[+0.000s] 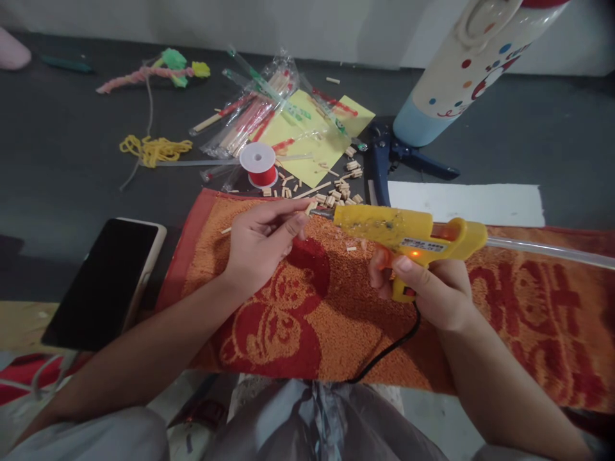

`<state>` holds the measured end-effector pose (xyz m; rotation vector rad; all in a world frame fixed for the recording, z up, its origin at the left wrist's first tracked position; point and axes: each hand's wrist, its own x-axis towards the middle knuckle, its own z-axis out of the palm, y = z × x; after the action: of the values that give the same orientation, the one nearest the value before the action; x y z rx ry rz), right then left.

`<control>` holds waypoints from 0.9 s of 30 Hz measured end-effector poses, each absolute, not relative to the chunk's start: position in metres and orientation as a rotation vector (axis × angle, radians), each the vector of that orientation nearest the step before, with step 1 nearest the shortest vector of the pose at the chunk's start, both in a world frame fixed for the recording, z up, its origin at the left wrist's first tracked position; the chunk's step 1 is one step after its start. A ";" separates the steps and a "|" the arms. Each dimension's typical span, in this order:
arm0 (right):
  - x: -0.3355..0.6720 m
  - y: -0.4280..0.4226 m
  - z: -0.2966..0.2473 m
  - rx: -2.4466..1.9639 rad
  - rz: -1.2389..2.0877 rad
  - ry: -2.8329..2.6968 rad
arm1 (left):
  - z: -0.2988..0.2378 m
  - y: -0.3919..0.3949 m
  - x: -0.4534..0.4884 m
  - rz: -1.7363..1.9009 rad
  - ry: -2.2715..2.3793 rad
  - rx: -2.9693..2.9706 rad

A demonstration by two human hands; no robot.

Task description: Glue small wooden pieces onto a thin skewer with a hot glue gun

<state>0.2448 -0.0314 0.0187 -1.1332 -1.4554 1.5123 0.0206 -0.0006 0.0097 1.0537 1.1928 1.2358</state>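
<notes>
My right hand [432, 288] is wrapped round the grip of a yellow hot glue gun [384, 224], with its orange light lit and a clear glue stick [542, 248] coming out of the back. The gun's nozzle points left and meets a small wooden stick piece [311, 208], pinched between the thumb and fingers of my left hand [264, 240]. Both hands are above an orange and red towel [365, 326]. Just beyond the nozzle lies a pile of short cut wooden pieces [342, 189].
Behind the towel are a red thread spool [259, 168], yellow paper [314, 160], wrapped sticks [245, 121], yellow yarn [156, 150] and a blue-handled cutter [382, 163]. A tall bottle [446, 83] stands back right. A phone [103, 282] lies left; the gun's black cord [394, 352] crosses the towel.
</notes>
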 end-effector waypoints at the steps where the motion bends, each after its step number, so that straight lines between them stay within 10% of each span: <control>1: 0.245 -0.032 0.019 -1.137 1.510 -1.458 | 0.010 -0.001 0.021 1.242 1.185 1.056; 27: 0.246 -0.031 0.020 -1.139 1.513 -1.452 | 0.000 0.003 0.019 1.353 1.069 1.140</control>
<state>0.2455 -0.0314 0.0199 -1.1389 -1.4521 1.5125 0.0189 0.0032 0.0000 1.1402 1.0688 1.3529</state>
